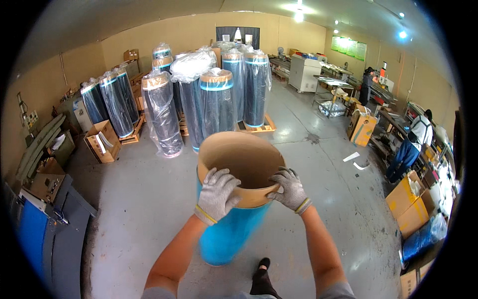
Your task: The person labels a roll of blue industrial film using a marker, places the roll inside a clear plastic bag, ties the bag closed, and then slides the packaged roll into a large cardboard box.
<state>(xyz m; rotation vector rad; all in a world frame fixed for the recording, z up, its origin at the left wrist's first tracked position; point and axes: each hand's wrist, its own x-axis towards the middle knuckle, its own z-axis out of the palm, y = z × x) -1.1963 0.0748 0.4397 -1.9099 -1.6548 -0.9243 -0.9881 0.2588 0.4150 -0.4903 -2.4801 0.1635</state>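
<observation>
A wide, hollow cardboard tube (226, 234) stands on the floor in front of me. Its lower part is bright blue, and its upper end is bare brown card around an open mouth. My left hand (216, 193), in a grey knit glove, grips the near left part of the rim, fingers hooked over the edge. On the near right of that same rim, my gloved right hand (290, 189) has its fingers curled around the card. The tube leans slightly, its top farther right than its base. The inside bottom is in shadow.
Plastic-wrapped dark rolls (217, 107) stand beyond the tube, some on wooden pallets (269, 123). A carton (103, 142) and a grey machine (64, 239) are at left. One person (416, 139) stands by the right-hand benches, another (367, 87) farther back. Paper scraps (351, 156) lie on the floor.
</observation>
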